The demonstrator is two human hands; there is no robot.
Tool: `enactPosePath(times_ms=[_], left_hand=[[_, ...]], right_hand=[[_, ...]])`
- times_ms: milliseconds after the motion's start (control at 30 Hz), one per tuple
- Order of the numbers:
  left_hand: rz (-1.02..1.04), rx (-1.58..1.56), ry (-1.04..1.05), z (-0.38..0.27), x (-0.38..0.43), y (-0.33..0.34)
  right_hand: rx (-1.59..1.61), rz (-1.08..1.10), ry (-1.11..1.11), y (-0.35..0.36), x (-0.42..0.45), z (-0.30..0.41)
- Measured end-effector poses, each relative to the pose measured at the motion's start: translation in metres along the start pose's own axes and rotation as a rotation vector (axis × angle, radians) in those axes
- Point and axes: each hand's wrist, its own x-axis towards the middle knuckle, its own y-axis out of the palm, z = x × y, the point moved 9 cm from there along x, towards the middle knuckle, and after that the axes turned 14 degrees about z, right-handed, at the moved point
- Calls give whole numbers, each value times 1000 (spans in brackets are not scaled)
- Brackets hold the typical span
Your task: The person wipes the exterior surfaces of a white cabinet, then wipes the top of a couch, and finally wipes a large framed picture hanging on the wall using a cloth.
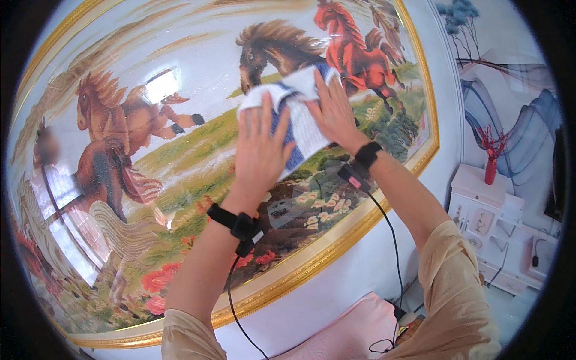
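A white cloth with blue stripes [303,119] lies spread against the glass of a large framed picture of running horses [216,130]. My left hand [261,144] rests on the cloth's left part, fingers apart and pointing up. On its right part lies my right hand [333,108], also with fingers spread. Both hands press the cloth flat rather than grasp it, and a fold shows between them. Beneath the cloth, part of the dark brown horse [281,47] is hidden. A red horse [348,49] shows just right of my right hand.
The gold frame [315,270] borders the picture along its lower edge. Cables hang from the straps on both my wrists. Below is a pink cover [346,328]. At right stands a white cabinet [479,198] with a red vase [491,168]. Window reflections [162,85] show on the glass.
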Motion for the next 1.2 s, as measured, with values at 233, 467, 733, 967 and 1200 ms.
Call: enactPosePath(times_ms=[233,467,733,967,1200], left_hand=[[217,-33,249,-81,-47,43],[350,-10,335,-96,-80,60],[442,9,355,-105,-112,68],[459,2,420,-141,-105,89],[447,-2,464,-191,-74,107]], right_hand=[[96,117,20,18,-103,-6],[99,226,-106,25,-129,27],[71,311,-254,29,-145,45],[40,303,-141,39,-179,5],[30,374,134,37,-226,-79]])
